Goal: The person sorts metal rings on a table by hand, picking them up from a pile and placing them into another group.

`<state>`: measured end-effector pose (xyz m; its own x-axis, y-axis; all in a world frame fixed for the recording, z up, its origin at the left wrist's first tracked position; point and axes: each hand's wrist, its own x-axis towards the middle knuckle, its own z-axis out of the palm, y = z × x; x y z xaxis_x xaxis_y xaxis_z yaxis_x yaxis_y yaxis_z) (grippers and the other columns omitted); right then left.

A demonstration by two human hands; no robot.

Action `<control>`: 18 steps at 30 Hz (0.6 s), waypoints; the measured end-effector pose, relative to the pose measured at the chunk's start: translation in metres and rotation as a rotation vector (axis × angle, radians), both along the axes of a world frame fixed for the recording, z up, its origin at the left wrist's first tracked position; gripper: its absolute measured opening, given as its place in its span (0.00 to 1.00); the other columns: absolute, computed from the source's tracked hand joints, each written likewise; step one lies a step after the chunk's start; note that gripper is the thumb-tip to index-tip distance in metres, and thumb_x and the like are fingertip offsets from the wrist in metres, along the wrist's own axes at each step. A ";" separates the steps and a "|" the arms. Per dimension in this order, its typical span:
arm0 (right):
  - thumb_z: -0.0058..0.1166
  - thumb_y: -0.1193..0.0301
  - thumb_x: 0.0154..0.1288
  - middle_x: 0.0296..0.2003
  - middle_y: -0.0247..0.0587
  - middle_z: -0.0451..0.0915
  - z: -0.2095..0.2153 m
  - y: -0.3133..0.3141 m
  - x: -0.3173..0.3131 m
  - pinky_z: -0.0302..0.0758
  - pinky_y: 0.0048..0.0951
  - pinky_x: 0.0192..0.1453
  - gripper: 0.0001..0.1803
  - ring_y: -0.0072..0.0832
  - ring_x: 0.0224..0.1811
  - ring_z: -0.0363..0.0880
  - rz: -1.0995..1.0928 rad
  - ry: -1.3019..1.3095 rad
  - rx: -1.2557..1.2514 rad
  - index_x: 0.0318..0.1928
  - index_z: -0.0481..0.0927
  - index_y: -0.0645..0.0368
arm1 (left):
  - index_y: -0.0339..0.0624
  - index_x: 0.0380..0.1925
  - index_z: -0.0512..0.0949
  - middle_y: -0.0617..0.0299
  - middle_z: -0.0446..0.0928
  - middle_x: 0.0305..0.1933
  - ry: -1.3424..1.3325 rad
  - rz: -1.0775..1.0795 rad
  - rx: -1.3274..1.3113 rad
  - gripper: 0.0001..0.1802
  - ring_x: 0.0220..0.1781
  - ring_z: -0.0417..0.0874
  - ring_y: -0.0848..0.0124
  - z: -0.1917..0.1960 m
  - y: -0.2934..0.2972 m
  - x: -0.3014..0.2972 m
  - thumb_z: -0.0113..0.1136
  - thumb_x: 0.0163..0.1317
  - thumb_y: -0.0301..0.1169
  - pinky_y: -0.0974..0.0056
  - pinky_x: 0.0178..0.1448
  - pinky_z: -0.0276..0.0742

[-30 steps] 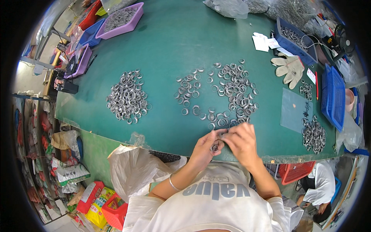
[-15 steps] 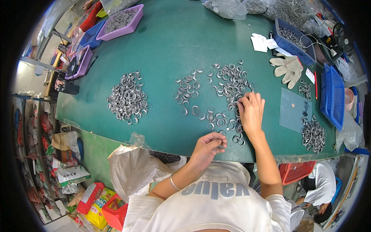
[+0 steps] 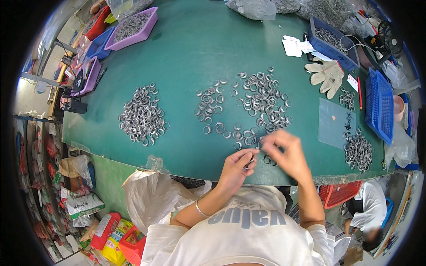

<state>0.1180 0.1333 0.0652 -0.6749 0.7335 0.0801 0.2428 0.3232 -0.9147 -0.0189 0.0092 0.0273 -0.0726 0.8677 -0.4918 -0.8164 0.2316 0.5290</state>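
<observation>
Close to the table's near edge, my left hand (image 3: 238, 165) is closed on metal rings, with dark round rims showing between its thumb and fingers. My right hand (image 3: 286, 153) is just to its right, over the near end of the loose rings; motion smears its fingers, and whether they hold a ring cannot be made out. Beyond both hands spreads a loose pile of grey metal rings (image 3: 264, 95), with a looser cluster of rings (image 3: 209, 103) left of it. Farther left lies a dense heap of similar rings (image 3: 142, 116).
On the right are another ring heap (image 3: 358, 152), a clear plastic sheet (image 3: 330, 122), a work glove (image 3: 327, 79), a blue basket (image 3: 379, 106) and a blue bin (image 3: 333, 42). A pink tray (image 3: 133, 30) of small parts stands far left. A person (image 3: 372, 206) sits at lower right.
My right hand has come back from the ring pile toward my left hand, nearer to me. My left hand has stayed almost in place, still holding rings. The whole view has shifted slightly.
</observation>
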 end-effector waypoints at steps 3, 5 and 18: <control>0.58 0.75 0.57 0.29 0.45 0.78 -0.012 0.036 -0.008 0.71 0.38 0.44 0.04 0.42 0.34 0.75 -0.352 -0.180 0.431 0.32 0.80 0.64 | 0.33 0.42 0.79 0.63 0.77 0.35 -0.022 -0.058 -0.031 0.10 0.31 0.72 0.78 0.005 -0.002 -0.005 0.52 0.64 0.25 0.76 0.31 0.67; 0.57 0.75 0.57 0.27 0.46 0.77 -0.027 0.052 -0.011 0.69 0.40 0.41 0.04 0.43 0.33 0.74 -0.442 -0.350 0.551 0.30 0.79 0.64 | 0.33 0.41 0.79 0.63 0.77 0.33 0.023 -0.049 -0.065 0.10 0.31 0.72 0.77 0.015 0.002 0.000 0.52 0.64 0.24 0.76 0.31 0.67; 0.59 0.79 0.52 0.32 0.42 0.77 0.001 -0.014 0.005 0.71 0.36 0.43 0.04 0.39 0.36 0.75 0.144 0.008 0.374 0.30 0.79 0.63 | 0.35 0.49 0.75 0.63 0.76 0.35 -0.001 -0.008 -0.059 0.15 0.32 0.71 0.80 0.005 0.009 0.010 0.52 0.68 0.33 0.74 0.30 0.67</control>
